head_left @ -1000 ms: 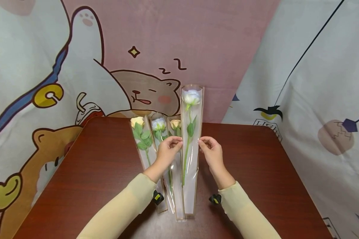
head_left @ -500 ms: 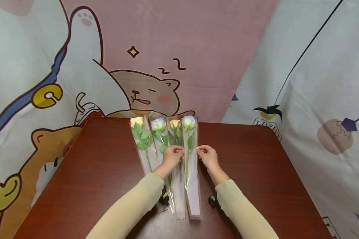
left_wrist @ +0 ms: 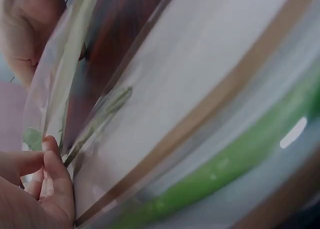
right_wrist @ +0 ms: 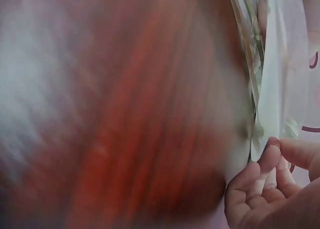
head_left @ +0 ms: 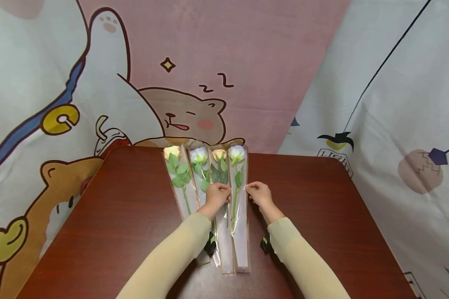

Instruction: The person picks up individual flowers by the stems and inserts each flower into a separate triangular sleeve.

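A pale blue-white rose in a clear, gold-edged sleeve (head_left: 241, 245) lies rightmost in a row of wrapped roses. My left hand (head_left: 216, 196) pinches the left edge of that sleeve between thumb and fingertips, over the neighbouring wrapped rose. On the opposite edge, my right hand (head_left: 261, 194) pinches the film; the right wrist view shows thumb and forefinger meeting on it. To the left lie a wrapped orange-yellow rose (head_left: 219, 155), a wrapped blue-white rose (head_left: 198, 155) and a wrapped cream-yellow rose (head_left: 171, 152), their lower stems partly hidden by my left arm.
The flowers lie on a dark red-brown table (head_left: 307, 195), tops near its far edge. A cartoon-printed cloth (head_left: 269, 62) hangs behind it and at the sides. The sleeves' lower ends fan close together towards me.
The rightmost wrapped rose, held tilted up a second ago, has come down flat beside the others, both hands lowering with it. Since half a second ago it has barely shifted.
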The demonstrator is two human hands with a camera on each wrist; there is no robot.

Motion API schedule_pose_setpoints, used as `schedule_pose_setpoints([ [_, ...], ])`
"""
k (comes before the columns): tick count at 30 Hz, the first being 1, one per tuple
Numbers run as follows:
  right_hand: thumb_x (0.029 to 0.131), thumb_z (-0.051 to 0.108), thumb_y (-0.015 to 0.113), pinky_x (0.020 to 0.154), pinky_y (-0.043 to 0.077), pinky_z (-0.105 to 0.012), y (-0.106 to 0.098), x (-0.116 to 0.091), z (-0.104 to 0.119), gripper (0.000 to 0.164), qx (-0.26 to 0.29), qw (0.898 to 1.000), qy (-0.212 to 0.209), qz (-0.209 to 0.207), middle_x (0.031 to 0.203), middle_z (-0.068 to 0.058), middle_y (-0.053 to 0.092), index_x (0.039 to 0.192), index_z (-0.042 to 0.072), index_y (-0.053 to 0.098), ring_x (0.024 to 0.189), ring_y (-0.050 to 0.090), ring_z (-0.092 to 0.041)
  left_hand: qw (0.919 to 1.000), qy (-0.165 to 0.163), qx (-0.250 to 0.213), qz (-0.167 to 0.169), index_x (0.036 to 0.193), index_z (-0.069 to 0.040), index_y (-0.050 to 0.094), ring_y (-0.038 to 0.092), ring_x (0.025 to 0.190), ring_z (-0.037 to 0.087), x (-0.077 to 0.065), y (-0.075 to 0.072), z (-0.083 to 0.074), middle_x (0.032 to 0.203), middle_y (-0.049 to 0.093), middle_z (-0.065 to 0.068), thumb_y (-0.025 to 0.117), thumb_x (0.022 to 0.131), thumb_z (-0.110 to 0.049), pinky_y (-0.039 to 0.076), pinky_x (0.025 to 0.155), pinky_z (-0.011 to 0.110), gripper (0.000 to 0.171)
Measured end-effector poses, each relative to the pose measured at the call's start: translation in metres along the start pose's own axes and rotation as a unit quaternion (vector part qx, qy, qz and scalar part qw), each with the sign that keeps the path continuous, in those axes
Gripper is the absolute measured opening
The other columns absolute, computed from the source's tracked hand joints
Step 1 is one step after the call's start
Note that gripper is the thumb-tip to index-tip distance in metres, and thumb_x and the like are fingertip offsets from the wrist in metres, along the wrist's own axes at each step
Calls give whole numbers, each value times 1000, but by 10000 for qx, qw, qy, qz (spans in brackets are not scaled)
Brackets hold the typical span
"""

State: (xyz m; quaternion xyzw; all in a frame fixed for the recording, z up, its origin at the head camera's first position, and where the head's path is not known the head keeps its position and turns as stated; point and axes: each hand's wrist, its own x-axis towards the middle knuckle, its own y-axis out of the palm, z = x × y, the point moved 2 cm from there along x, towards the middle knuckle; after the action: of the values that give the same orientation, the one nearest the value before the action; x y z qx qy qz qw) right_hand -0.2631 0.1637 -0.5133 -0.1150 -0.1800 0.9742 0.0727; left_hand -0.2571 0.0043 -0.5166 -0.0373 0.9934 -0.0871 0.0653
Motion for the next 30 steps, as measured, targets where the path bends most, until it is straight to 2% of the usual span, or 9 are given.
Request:
schedule_pose_setpoints([
  [5, 80, 19, 63, 44, 43, -26, 0, 8, 0, 15, -381, 9990, 150, 192, 76, -10, 60, 86, 5, 63, 62, 56, -23, 9999, 27, 103, -46, 82, 5, 63, 53, 45, 13, 2, 0, 1, 63, 61, 13, 61, 78, -3, 48, 43, 23, 8],
  [8, 80, 20, 63, 46, 44, -27, 0, 10, -1, 14, -441, 9981, 315, 288, 77, -9, 61, 85, 6, 63, 62, 56, -22, 9997, 63, 235, -79, 81, 4, 63, 54, 45, 14, 2, 1, 3, 62, 61, 13, 61, 78, -3, 47, 42, 22, 8],
  [12, 79, 18, 62, 46, 45, -29, -1, 9, -2, 13, -500, 9975, 336, 356, 73, -8, 62, 81, 6, 61, 58, 54, -18, 9990, 100, 421, -68, 79, 4, 62, 55, 44, 16, -1, 1, 1, 60, 61, 15, 59, 77, -1, 47, 41, 22, 7],
  [15, 80, 18, 62, 47, 46, -31, -3, 8, -2, 12, -552, 9971, 360, 389, 73, -7, 62, 83, 6, 61, 58, 54, -18, 9970, 145, 755, -4, 77, 3, 61, 56, 44, 17, -3, -1, -6, 58, 60, 16, 58, 77, -2, 47, 41, 22, 7],
  [20, 80, 18, 61, 48, 46, -30, -2, 10, -1, 13, -567, 9966, 426, 416, 76, -7, 63, 89, 8, 61, 59, 54, -18, 9898, 196, 1407, 39, 74, -2, 60, 58, 45, 18, -5, -5, -19, 54, 58, 8, 61, 78, -7, 46, 41, 23, 6],
  [25, 81, 18, 60, 49, 46, -30, -2, 10, 1, 13, -624, 9960, 431, 475, 76, -6, 63, 90, 8, 60, 60, 54, -19, 9863, 140, 1642, 105, 74, -4, 60, 59, 46, 17, -4, -9, -19, 53, 57, 3, 63, 77, -8, 46, 42, 21, 6],
  [30, 81, 19, 60, 50, 46, -31, -3, 10, 0, 14, -688, 9956, 439, 465, 78, -8, 63, 91, 10, 59, 65, 56, -23, 9859, 259, 1650, 95, 74, -4, 61, 55, 42, 14, -3, -10, -17, 54, 59, 8, 61, 77, -7, 44, 41, 22, 4],
])
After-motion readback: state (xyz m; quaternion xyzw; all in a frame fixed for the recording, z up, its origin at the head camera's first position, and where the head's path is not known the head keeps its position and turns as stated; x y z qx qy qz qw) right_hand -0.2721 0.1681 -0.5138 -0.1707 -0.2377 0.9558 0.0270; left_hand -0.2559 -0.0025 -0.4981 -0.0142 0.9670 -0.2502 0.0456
